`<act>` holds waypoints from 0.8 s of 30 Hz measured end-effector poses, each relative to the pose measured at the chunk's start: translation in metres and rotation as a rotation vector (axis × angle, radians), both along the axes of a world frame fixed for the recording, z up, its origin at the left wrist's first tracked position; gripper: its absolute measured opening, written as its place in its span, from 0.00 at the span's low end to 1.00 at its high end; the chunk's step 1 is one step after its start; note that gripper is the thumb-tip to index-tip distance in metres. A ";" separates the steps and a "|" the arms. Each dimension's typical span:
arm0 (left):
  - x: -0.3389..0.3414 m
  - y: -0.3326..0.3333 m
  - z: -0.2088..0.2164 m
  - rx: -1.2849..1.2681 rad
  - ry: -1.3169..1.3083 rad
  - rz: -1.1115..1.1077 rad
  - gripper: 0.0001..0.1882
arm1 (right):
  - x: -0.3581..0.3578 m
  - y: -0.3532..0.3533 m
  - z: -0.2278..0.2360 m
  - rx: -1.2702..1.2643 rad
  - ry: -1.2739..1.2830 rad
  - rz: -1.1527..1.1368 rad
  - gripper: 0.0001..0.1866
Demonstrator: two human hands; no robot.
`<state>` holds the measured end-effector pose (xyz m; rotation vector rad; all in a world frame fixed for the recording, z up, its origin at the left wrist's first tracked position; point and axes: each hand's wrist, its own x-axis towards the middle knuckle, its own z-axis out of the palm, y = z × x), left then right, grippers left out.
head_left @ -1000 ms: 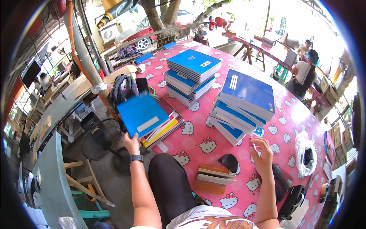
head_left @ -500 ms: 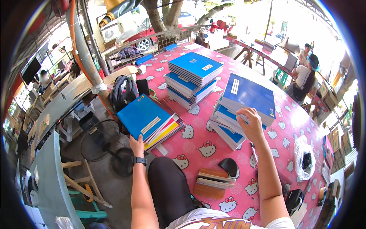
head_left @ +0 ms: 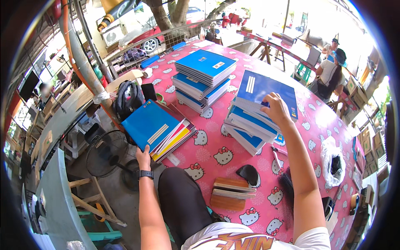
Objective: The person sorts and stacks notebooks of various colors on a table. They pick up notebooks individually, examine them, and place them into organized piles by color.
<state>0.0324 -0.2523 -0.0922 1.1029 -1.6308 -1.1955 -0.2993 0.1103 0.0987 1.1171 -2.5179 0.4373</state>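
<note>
On a pink patterned tablecloth, the blue notebook lay on a mixed pile of books and papers, forward of the left hand. That hand pinched the notebook's near corner, its thumb on the cover and its fingers mostly hidden at the edge. The right hand was half open, fingers curled, over the near edge of a dark blue notebook on top of the right-hand stack; whether the fingertips gripped it, I cannot tell. Between the two, farther from the person, stood another stack of blue notebooks.

A second earlier, the left hand held the blue notebook above its pile, and the right hand was over the tablecloth, nearer the person. Now the notebook rested on the pile and the right hand had reached forward to the stack.
</note>
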 end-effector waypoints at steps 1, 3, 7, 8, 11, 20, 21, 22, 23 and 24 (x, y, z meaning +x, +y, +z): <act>0.000 0.000 -0.001 -0.001 -0.004 -0.002 0.18 | -0.002 -0.001 -0.001 -0.001 -0.004 -0.002 0.14; -0.004 0.003 -0.002 -0.029 -0.023 0.007 0.18 | -0.007 0.000 -0.001 -0.006 0.004 -0.022 0.15; -0.001 0.002 -0.004 -0.002 0.011 0.043 0.19 | -0.015 -0.001 0.007 0.024 -0.028 0.003 0.15; 0.002 0.001 -0.007 0.004 0.028 0.025 0.20 | -0.017 -0.002 0.010 0.036 -0.089 0.027 0.16; -0.001 0.002 -0.007 0.027 0.059 -0.009 0.20 | -0.026 0.002 0.017 0.047 -0.171 0.069 0.16; -0.002 -0.001 -0.011 0.005 0.055 0.004 0.22 | -0.033 0.003 0.014 0.047 -0.209 0.064 0.15; -0.002 -0.002 -0.011 -0.004 0.048 0.009 0.22 | -0.034 0.002 0.015 0.052 -0.227 0.073 0.15; -0.001 -0.002 -0.012 -0.004 0.051 0.010 0.22 | -0.035 0.001 0.015 0.057 -0.245 0.082 0.14; -0.001 -0.002 -0.012 0.002 0.058 0.014 0.22 | -0.035 0.001 0.015 0.058 -0.243 0.084 0.14; -0.001 -0.001 -0.012 0.013 0.069 0.018 0.21 | -0.034 0.000 0.016 0.077 -0.234 0.079 0.15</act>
